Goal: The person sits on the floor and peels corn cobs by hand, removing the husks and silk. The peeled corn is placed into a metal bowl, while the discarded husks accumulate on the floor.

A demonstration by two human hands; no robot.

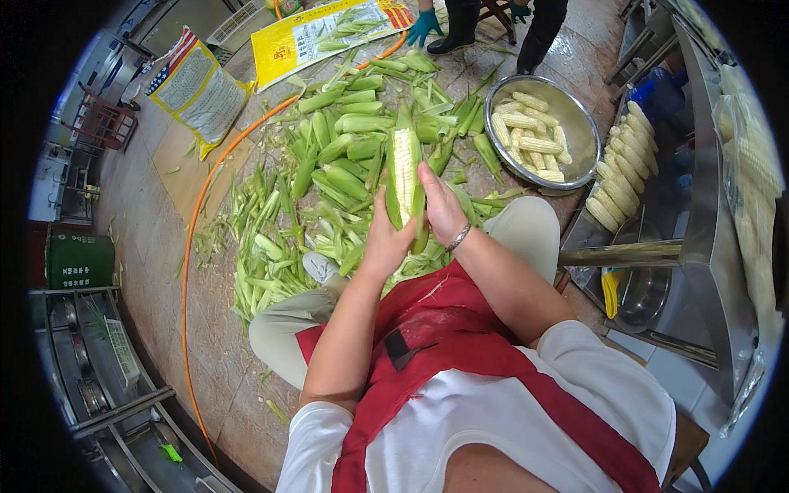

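Observation:
An ear of white corn (404, 167) is held upright between both hands, its kernels bared along the front and green husk still on its sides and tip. My left hand (388, 237) grips the lower left of the ear. On the other side, my right hand (442, 200) holds the husk along the right edge, a metal bracelet on its wrist. Beyond and below lies a heap of unpeeled corn ears (354, 148) on the floor, with loose stripped husks (268, 259) piled at its near left.
A steel bowl (496, 161) of peeled corn stands right of the heap. More peeled cobs (624, 163) lie on a steel rack's lower shelf. An orange hose (191, 246) curves across the left floor. Printed sacks (206, 92) lie beyond. A gloved person (425, 28) is at the far side.

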